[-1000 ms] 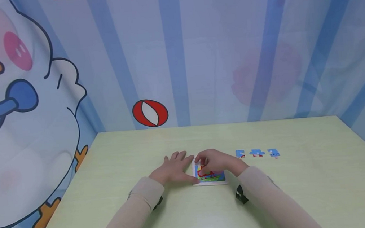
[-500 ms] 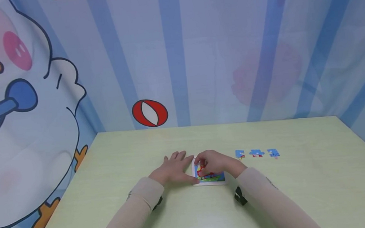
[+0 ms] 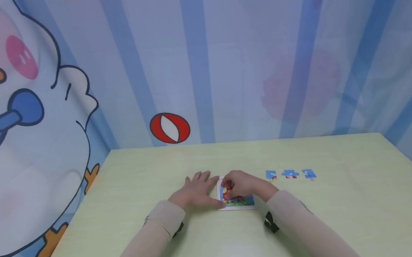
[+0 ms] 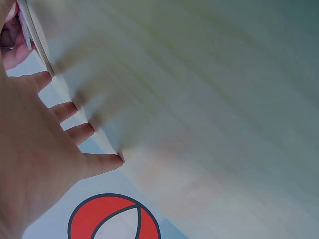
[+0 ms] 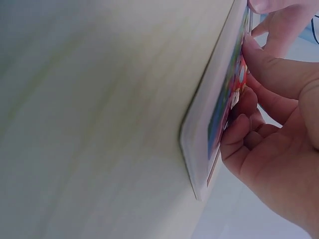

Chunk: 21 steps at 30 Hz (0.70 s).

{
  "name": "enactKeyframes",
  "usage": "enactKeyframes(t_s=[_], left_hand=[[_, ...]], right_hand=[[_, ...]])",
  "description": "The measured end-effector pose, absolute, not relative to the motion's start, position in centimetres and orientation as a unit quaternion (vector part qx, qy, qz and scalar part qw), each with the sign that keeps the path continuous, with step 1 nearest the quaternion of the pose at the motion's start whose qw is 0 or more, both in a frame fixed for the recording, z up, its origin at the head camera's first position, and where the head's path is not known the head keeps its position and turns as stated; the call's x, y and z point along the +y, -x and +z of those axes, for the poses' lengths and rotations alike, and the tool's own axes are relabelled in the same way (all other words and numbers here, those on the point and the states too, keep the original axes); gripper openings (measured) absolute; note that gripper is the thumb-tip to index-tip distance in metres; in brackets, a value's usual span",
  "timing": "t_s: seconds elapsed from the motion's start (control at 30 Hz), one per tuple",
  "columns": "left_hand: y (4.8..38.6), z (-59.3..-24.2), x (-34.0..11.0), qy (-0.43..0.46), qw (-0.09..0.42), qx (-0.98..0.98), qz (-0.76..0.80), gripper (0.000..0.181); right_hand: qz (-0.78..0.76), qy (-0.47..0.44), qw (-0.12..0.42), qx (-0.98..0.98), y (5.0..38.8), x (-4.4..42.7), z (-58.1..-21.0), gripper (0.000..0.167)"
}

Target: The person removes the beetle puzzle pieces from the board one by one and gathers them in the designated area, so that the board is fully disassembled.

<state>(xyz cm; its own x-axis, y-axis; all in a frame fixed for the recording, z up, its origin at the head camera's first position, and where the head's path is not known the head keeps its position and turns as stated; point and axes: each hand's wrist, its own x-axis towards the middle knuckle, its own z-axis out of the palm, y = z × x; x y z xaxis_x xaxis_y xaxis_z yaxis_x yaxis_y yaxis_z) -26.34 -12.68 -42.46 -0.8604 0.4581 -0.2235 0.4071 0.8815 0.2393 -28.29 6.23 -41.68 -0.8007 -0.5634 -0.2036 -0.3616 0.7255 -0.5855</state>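
Note:
A white-framed puzzle board (image 3: 237, 207) with a colourful picture lies flat on the table. My left hand (image 3: 197, 192) is spread at its left side, thumb and index finger touching the frame; in the left wrist view the same hand (image 4: 47, 139) has its other fingertips on the tabletop. Over the board's upper part, my right hand (image 3: 242, 183) bends down with thumb and curled fingers together. The right wrist view shows that hand (image 5: 284, 114) pinching a red piece (image 5: 242, 74) at the picture surface; the fingers hide most of it.
Right of the board, a blue corner piece (image 3: 271, 174), a wider blue piece (image 3: 290, 173) and another blue piece (image 3: 309, 173) lie in a row on the pale table (image 3: 359, 196). A printed curtain (image 3: 237, 60) stands behind the table.
My right hand has shifted very slightly over the board, its fingers still curled down. The left hand and the loose pieces have not moved.

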Motion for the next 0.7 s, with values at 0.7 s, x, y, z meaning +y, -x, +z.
enactKeyframes(t_s=[0.7], left_hand=[[26.53,-42.74,-12.71,-0.226,0.141,0.960,0.086,0.092]], right_hand=[[-0.318,0.272,0.191,0.888,28.46,6.90,-41.90,0.012]])
